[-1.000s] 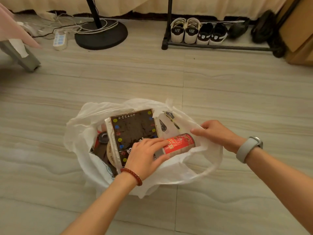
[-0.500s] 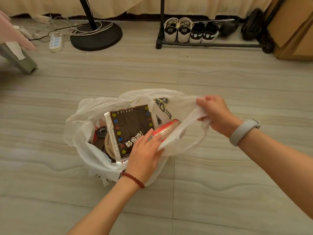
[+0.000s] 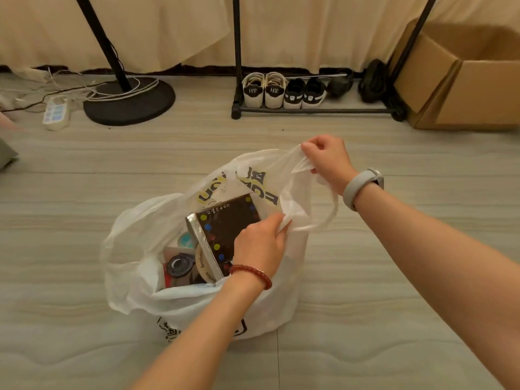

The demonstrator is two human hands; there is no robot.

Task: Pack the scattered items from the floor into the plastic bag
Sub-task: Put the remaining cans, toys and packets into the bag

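Observation:
A white plastic bag [image 3: 135,266] stands open on the floor in the middle of the view. Inside it a dark box with coloured dots and a silver edge [image 3: 225,223] leans upright, with a black round item [image 3: 179,265] and other small things beside it. My left hand [image 3: 260,244] pinches the bag's near right rim, over the box. My right hand [image 3: 327,160] grips the bag's right handle and holds it raised above the bag. The red can seen before is hidden behind the plastic.
A black fan base [image 3: 129,101] with white cables and a power strip [image 3: 56,114] lie at the back left. A black rack [image 3: 309,109] holds pairs of shoes [image 3: 264,90]. A cardboard box [image 3: 464,80] stands at the back right. Pale tiled floor surrounds the bag.
My right hand has lifted the bag's right handle up and back. My left hand let go of the red can and now pinches the bag's rim. The can has gone from sight.

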